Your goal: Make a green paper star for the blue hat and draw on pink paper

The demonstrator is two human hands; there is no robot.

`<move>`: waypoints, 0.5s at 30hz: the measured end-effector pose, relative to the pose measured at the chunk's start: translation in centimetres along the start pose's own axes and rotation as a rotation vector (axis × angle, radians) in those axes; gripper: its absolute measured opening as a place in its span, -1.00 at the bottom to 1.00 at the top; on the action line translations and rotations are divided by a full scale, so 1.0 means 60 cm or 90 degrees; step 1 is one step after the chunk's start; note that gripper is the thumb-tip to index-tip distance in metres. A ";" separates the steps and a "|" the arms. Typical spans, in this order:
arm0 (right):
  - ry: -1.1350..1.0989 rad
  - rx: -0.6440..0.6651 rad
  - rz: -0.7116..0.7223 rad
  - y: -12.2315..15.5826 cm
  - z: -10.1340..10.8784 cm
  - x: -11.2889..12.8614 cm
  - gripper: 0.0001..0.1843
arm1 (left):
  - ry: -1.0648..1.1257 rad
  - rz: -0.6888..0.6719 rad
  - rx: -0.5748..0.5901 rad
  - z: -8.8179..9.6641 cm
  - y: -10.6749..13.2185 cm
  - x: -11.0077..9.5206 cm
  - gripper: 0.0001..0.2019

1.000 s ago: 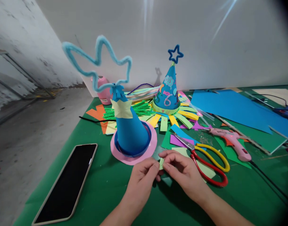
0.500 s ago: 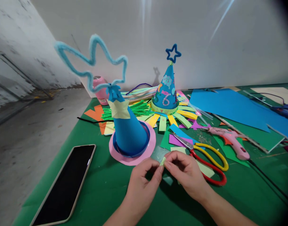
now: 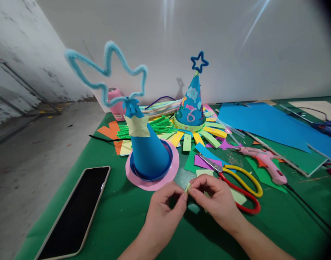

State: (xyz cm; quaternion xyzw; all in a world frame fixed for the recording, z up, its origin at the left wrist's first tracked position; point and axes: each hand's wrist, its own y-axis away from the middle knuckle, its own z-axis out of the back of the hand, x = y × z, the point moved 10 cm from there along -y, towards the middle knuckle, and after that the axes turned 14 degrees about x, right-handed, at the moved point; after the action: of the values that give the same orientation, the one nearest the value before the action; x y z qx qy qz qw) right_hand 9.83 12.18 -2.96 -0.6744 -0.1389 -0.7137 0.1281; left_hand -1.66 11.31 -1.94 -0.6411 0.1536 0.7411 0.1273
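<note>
One green strip [image 3: 187,187] between both hands [image 3: 165,213] [image 3: 214,198], long axis slanted up-right.

I get muted, fairly even light. Pale glare streaks high on white board [image 3: 230,68]. Soft dark shadow under hands [image 3: 219,198] on table [image 3: 122,220]. Black vignette eats right corners; edges look stretched.

The paper scrap [image 3: 187,188] is pale green. The nearer cone hat [image 3: 151,155] is plain blue, with a cream star [image 3: 138,126], a pink brim [image 3: 148,185] and a light-blue topper [image 3: 108,61]. The farther cone hat [image 3: 198,115] is blue, covered in multicoloured motifs [image 3: 192,93] and a pinkish 6 [image 3: 191,116], beneath a dark-blue star [image 3: 200,54]. The scissors [image 3: 222,170] have a yellow handle [image 3: 260,187] and a red handle [image 3: 245,208]; the glue gun [image 3: 275,173] is pink with an orange trigger [image 3: 260,161]; the table [image 3: 122,216] is green.
</note>
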 end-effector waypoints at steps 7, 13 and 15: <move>-0.202 0.057 -0.085 -0.007 -0.014 -0.035 -0.75 | 0.214 0.118 -0.011 -0.003 0.004 0.049 -0.87; -0.110 0.151 -0.089 -0.007 -0.032 -0.014 -0.67 | 0.225 0.121 0.004 -0.006 0.004 0.050 -0.88; -0.096 0.159 -0.094 -0.007 -0.035 -0.010 -0.70 | 0.200 0.112 0.009 -0.006 0.003 0.046 -0.88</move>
State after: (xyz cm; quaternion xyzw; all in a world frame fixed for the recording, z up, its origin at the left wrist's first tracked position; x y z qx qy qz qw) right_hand 7.73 11.80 -3.69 -0.6930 -0.2848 -0.6458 0.1470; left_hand -1.78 11.00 -4.69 -0.7324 0.2323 0.6387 0.0407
